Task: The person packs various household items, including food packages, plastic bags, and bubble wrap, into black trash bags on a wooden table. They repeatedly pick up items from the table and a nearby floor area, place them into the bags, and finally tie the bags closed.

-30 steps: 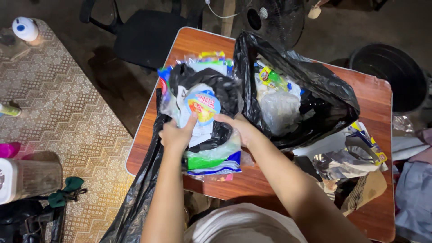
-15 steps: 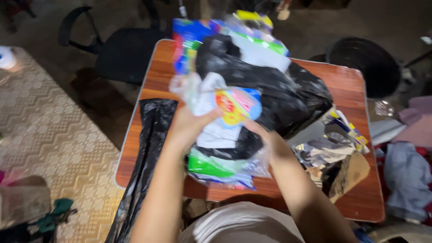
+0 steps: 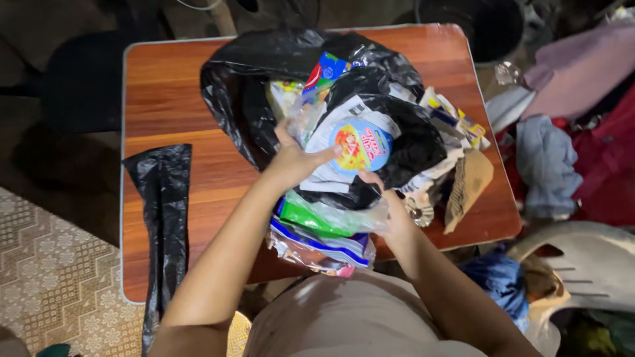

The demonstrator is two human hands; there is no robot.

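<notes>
Both hands clamp a bundle of wrappers (image 3: pixel 344 178): left hand (image 3: pixel 291 162) fingers curl over its left side, right hand (image 3: pixel 390 211) grips underneath. Bundle sits mid-table, near edge, against the black bag (image 3: pixel 264 79). Loose packets (image 3: pixel 317 241) overhang the table (image 3: pixel 165 99) and could slip off.

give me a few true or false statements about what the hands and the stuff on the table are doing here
1. Both hands, left hand and right hand, grip a bundle of plastic wrappers. True.
2. The table is white metal. False: it is reddish-brown wood grain.
3. An empty black bag hangs over the table's left edge. True.
4. The big black bag lies on the floor. False: it sits on the table.
5. A round blue lid tops the bundle. True.
</notes>
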